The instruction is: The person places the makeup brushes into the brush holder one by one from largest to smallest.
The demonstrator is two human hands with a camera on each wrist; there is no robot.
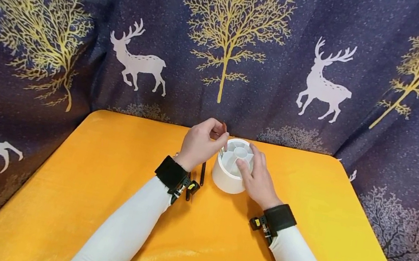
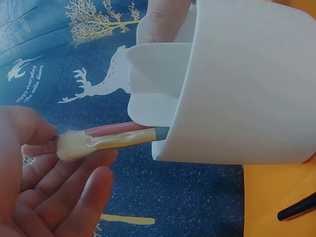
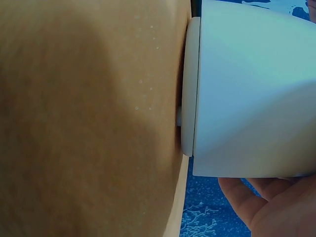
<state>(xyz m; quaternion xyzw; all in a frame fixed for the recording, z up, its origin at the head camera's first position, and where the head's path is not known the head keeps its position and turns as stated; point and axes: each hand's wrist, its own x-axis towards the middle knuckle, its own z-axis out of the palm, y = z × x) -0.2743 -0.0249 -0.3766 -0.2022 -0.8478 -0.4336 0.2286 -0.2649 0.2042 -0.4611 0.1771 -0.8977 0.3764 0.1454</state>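
A round white divided holder point(image 1: 228, 179) stands on the table, with wall-like compartments around a central ring. My left hand point(image 1: 202, 142) is at its left rim, where thumb and forefinger pinch a slim reddish stick point(image 2: 111, 128). Next to the stick in the left wrist view is a brush point(image 2: 121, 140) with pale bristles, a gold ferrule and a teal handle that runs down into the holder; its bristles partly cover the stick. My right hand point(image 1: 261, 178) grips the holder's right side, thumb over the rim. Beneath the holder, the right wrist view shows a separate base edge point(image 3: 190, 89).
Left of the holder, a slim black tool point(image 1: 202, 174) lies on the yellow-orange table point(image 1: 190, 243). Several other thin dark items lie by it, partly hidden behind the left wrist's camera point(image 1: 192, 187). A dark curtain point(image 1: 220, 118) with deer and trees hangs behind the table.
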